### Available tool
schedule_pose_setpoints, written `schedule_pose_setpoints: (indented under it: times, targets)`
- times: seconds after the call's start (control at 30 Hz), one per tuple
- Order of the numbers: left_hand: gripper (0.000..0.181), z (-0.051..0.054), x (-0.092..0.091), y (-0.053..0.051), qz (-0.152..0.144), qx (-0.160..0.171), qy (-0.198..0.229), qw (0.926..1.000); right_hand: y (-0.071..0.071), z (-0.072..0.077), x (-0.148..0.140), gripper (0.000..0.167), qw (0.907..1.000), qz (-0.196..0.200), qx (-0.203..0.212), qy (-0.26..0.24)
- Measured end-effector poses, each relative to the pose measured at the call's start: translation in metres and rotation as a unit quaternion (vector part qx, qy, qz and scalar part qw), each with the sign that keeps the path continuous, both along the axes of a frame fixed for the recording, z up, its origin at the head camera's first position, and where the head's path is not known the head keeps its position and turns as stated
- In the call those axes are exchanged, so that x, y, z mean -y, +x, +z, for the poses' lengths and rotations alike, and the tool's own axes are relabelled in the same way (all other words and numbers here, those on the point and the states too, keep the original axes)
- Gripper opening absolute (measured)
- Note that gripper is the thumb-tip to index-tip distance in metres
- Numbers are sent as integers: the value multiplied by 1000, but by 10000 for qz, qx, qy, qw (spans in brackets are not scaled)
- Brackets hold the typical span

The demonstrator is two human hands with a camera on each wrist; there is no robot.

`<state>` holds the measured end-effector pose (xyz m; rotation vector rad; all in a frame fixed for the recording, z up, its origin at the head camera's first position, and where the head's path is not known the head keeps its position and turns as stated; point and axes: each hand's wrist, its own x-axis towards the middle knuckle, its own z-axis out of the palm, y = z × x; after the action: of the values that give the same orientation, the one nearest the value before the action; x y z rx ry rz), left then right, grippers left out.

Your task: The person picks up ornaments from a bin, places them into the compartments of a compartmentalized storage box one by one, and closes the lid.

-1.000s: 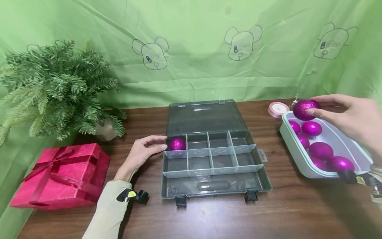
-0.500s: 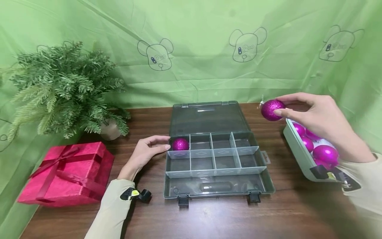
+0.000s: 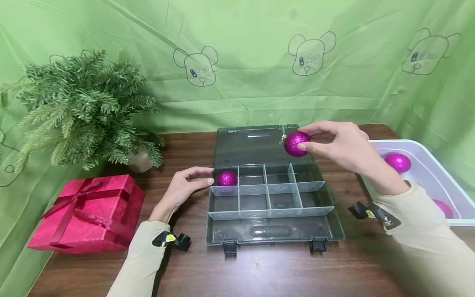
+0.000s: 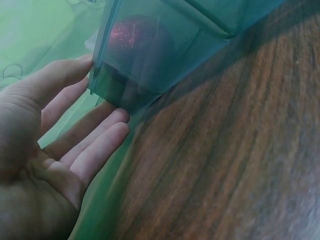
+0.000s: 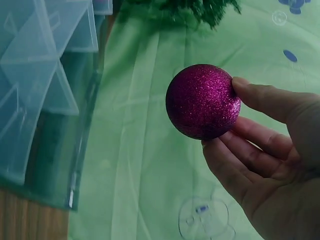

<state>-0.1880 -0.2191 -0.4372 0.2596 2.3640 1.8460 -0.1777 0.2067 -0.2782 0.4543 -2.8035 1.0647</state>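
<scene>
Two hands, one held ball. The right hand (image 3: 341, 146) pinches a glittery purple ball (image 3: 295, 143) between thumb and fingertips, in the air before the raised lid (image 3: 252, 148); one hanging loop (image 3: 283, 137) at the ball's left side.

The left hand (image 3: 179, 190) sits at the box's back left corner: thumb tip and fingertips touch the wall, fingers fairly straight and slightly spread.

Divided box (image 3: 241, 232): one, grey and see-through, lying open. Eight small compartments, two rows of four, plus one long one along the front; two black latches (image 3: 230, 248) on the front edge. One purple ball (image 3: 226, 178) in the back left compartment, just beside the left hand.

Pale tub (image 3: 438, 177): one, to the right. Two purple balls (image 3: 397, 162) visible inside; part of the tub is hidden by the right arm.

Left side of the table (image 3: 282, 272): one red gift box (image 3: 89, 210) with darker ribbon; behind it, one small green tree (image 3: 89, 111) in one pale pot (image 3: 139, 161). Green curtain (image 3: 245, 90) at the back, three animal heads drawn plainly on it.
</scene>
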Motion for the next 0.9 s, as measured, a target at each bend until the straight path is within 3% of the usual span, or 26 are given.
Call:
schedule_pose_setpoints:
  times: [0.27, 0.63, 0.9]
  targets:
    - [39, -1, -2, -2, -47, -82, 28, 10000, -4, -10, 30, 45, 9986, 439, 213, -224]
    - [39, -1, -1, -1, -23, -31, 62, 10000, -13, -31, 63, 40, 9930, 1157, 62, -208]
    - [39, 2, 0, 0, -16, -21, 48, 10000, -17, -47, 78, 37, 9897, 1394, 216, -222]
